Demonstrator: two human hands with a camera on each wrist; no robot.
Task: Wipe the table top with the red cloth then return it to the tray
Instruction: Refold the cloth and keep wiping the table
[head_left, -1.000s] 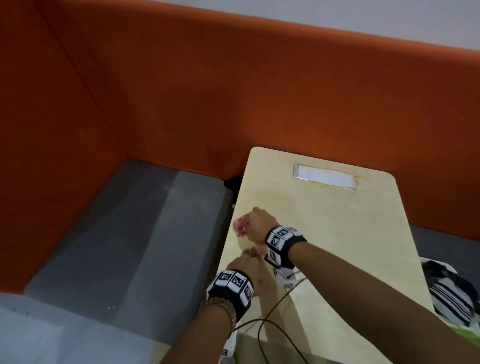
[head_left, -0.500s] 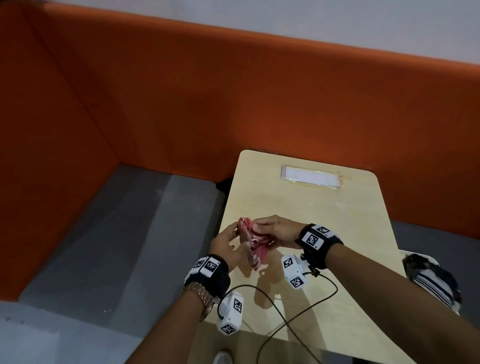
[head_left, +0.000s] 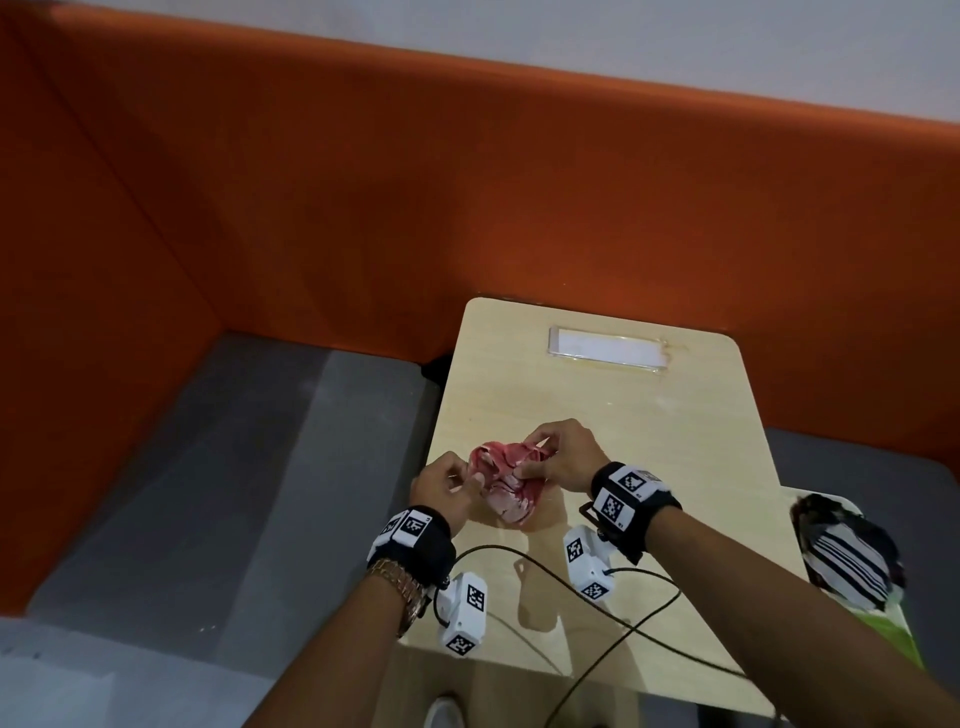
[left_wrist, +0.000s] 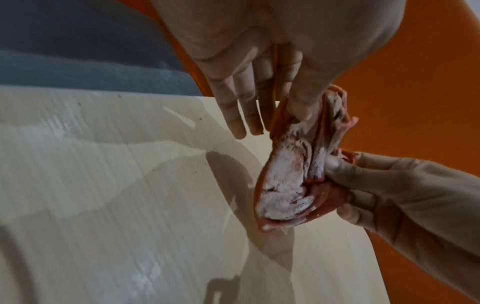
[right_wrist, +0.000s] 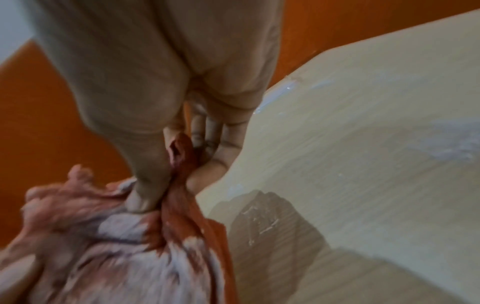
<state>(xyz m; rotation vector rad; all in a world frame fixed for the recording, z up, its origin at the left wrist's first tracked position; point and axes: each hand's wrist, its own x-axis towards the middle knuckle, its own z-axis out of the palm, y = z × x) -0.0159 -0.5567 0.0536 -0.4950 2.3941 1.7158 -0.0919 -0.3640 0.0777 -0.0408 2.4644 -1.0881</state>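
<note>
Crumpled red cloth (head_left: 506, 483) (white, fuzzy patches) held above pale wood-grain table (head_left: 649, 415), left hand (head_left: 444, 486) and right hand (head_left: 563, 457) each pinching an edge, thumb against fingers

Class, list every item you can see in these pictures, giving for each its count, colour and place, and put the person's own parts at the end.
Crumpled red cloth: one, red with whitish patches, held above the table's left part.
Light wooden table top: one, pale beige, centre.
Flat clear rectangular holder: one, whitish, far end of the table.
Orange padded partition: orange, behind and left of the table.
Grey seat: grey, left of the table.
Striped black-and-white fabric: one, at the right edge.
Black cable: black, across the table's near part.
Left hand: pinches the cloth's left side.
Right hand: pinches the cloth's right side.
</note>
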